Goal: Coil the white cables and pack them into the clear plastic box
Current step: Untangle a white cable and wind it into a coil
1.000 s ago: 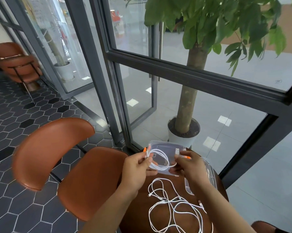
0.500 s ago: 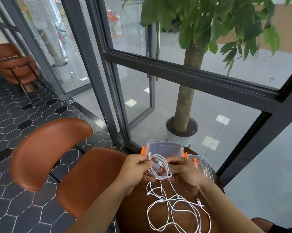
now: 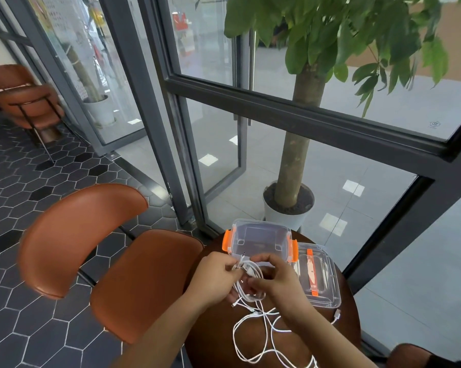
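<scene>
My left hand and my right hand together hold a small coil of white cable just above the round brown table. The left hand pinches the coil's left side near a plug; the right hand's curled fingers grip its right side. Directly behind the hands stands the clear plastic box with orange clasps, open on top. A tangle of loose white cables lies on the table below the hands.
The box's clear lid with an orange strip lies right of the box. A brown chair stands left of the table. A potted tree stands behind glass beyond the table. Dark hexagon floor tiles stretch to the left.
The hands with the coil came down and nearer to me, away from over the box. The coil looks tighter now. The camera tilted, showing the box fully.
</scene>
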A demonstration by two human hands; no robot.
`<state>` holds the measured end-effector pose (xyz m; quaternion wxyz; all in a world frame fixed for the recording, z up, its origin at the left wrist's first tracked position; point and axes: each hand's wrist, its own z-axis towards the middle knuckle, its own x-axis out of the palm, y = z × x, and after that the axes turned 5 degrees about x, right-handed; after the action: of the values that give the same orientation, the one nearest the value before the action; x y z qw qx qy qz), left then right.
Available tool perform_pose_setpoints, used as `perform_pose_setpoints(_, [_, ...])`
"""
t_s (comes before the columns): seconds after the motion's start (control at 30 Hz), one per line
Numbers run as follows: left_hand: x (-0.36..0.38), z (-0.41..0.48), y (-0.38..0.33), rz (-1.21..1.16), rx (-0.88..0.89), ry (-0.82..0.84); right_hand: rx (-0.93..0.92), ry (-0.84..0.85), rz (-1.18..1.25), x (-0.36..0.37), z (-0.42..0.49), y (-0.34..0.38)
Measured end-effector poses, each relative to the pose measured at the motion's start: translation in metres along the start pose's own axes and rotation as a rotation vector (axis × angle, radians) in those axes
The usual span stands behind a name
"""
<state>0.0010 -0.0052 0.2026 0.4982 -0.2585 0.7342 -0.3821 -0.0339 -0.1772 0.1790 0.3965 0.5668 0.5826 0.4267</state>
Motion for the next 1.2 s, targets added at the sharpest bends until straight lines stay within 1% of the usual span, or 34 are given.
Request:
perform_pose_setpoints(0.13, [-0.004, 0.001, -0.002, 0.008, -0.006, 0.061, -0.120, -0.088, -0.210, 0.005, 0.001, -0.004])
perform_pose_setpoints(0.23, [-0.006, 0.004, -0.003, 0.035, -0.027, 0.076, -0.143, -0.136, -0.270, 0.011, 0.003, -0.011])
perform_pose_setpoints(0.33, [-0.006, 0.004, 0.000, 0.022, -0.047, 0.086, -0.093, -0.101, -0.257, 0.014, 0.004, -0.017])
perform_pose_setpoints(0.43, [-0.004, 0.001, 0.002, -0.095, -0.082, 0.062, -0.054, -0.095, -0.203, 0.014, 0.006, -0.020])
perform_pose_setpoints(0.7, [0.005, -0.010, 0.000, -0.370, -0.097, -0.068, -0.054, -0.100, -0.243, 0.011, 0.011, -0.020])
perform_pose_setpoints(0.9, [0.006, -0.013, 0.007, -0.425, -0.141, -0.100, -0.013, -0.078, -0.212, 0.011, 0.012, -0.023])
perform_pose_setpoints(1.0, [0.006, -0.012, 0.015, -0.422, -0.193, -0.131, 0.022, -0.077, -0.193, 0.011, 0.014, -0.024])
perform_pose_setpoints(1.2, [0.006, -0.010, 0.028, -0.474, -0.299, -0.220, 0.091, 0.001, -0.212, 0.018, 0.025, -0.026])
